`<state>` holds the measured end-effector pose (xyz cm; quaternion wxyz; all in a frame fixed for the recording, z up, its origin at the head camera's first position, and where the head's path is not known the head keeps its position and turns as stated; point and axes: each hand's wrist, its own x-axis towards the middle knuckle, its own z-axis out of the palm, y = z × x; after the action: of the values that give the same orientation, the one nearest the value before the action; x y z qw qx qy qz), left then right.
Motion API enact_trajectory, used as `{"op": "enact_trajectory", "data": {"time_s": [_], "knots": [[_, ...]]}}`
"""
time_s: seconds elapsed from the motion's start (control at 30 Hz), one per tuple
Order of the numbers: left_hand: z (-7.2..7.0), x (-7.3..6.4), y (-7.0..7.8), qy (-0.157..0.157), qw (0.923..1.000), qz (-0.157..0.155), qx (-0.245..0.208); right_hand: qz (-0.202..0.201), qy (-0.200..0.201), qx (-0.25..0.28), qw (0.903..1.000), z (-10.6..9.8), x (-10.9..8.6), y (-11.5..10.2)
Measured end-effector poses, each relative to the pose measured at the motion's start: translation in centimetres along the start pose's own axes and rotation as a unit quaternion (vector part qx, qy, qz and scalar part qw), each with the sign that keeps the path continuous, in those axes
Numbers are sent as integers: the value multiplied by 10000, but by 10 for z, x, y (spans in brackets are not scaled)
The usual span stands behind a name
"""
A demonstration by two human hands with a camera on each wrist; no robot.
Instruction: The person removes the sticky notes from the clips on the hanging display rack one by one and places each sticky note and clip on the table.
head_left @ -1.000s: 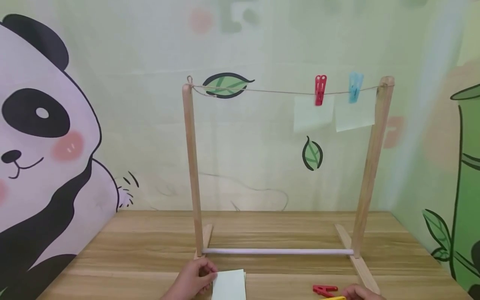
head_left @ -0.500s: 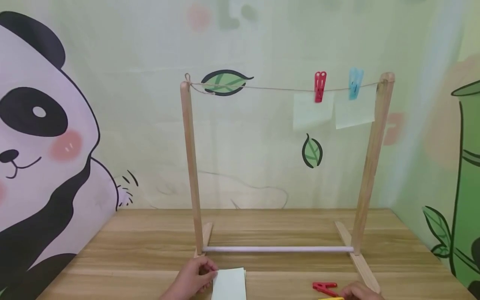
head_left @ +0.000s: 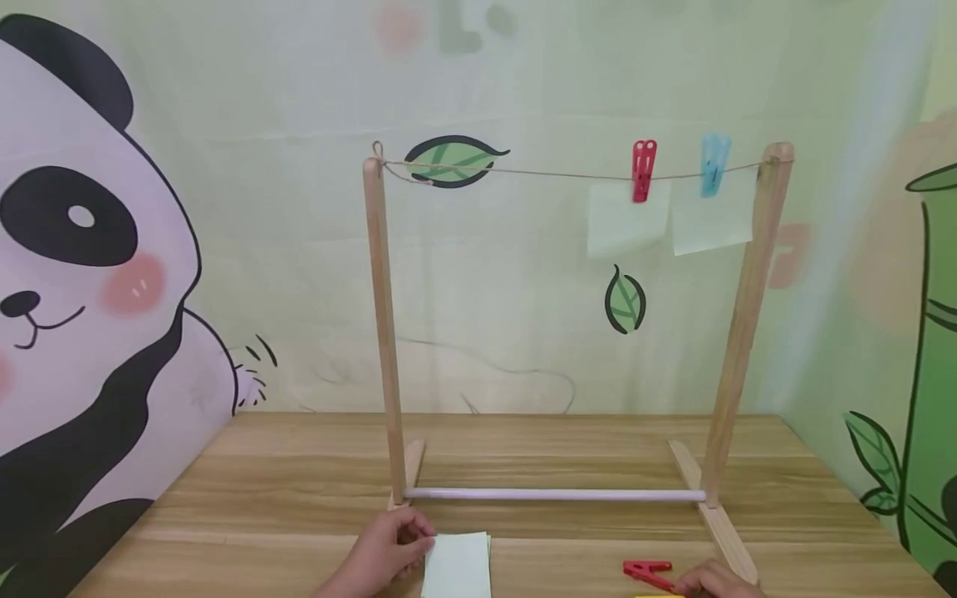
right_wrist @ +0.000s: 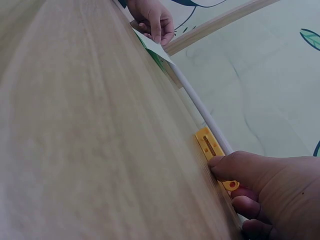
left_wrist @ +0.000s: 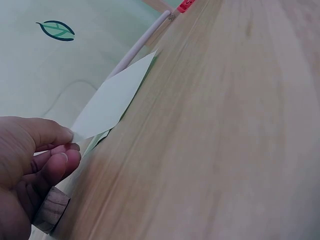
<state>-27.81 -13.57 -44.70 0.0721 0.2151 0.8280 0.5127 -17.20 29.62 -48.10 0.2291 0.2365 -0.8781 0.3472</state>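
The step in hand looks like taking up a sheet of paper and a clothespin, one per hand. The fingers of the left hand (head_left: 389, 544) are nearly closed, thumb and forefinger pinching one corner of a pale green sheet (left_wrist: 112, 102), which reaches rightward from them, tilted clear of the desk (head_left: 538, 448). The fingers of the right hand (right_wrist: 265, 195) are curled, thumb against a yellow clothespin (right_wrist: 205, 137); it seems pinched, though the far side is hidden.

The next move probably calls for keeping that corner pinched while the sheet parts from the paper beneath (left_wrist: 95, 143), and for a firm hold on the clothespin.

Counted, four clothespins show: the yellow one; a red clothespin (head_left: 647, 571) just left of the right fingers; and, high above both hands, another red one (head_left: 643, 171) and a blue one (head_left: 715, 166) on one twine line (head_left: 553, 173). Two hanging sheets (head_left: 626, 223) are up there, one under each. Beneath the left fingers' sheet lies at least one more; the exact number is unclear. Beyond the fingers stand two wooden posts (head_left: 383, 332), joined low by one white rod (head_left: 553, 495).
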Motion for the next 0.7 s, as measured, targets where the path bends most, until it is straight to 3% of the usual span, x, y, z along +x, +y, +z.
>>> {"op": "enact_trajectory", "data": {"time_s": [0.23,0.5,0.7], "knots": [[-1,2,-1,32,9999,113,34,105,86,-26,9999,1,1,0],[-1,2,1,55,9998,143,90,-298,947,-306,9946,9,0,-1],[-2,3,1,74,9999,134,58,-303,1132,-489,9919,12,1,0]]}}
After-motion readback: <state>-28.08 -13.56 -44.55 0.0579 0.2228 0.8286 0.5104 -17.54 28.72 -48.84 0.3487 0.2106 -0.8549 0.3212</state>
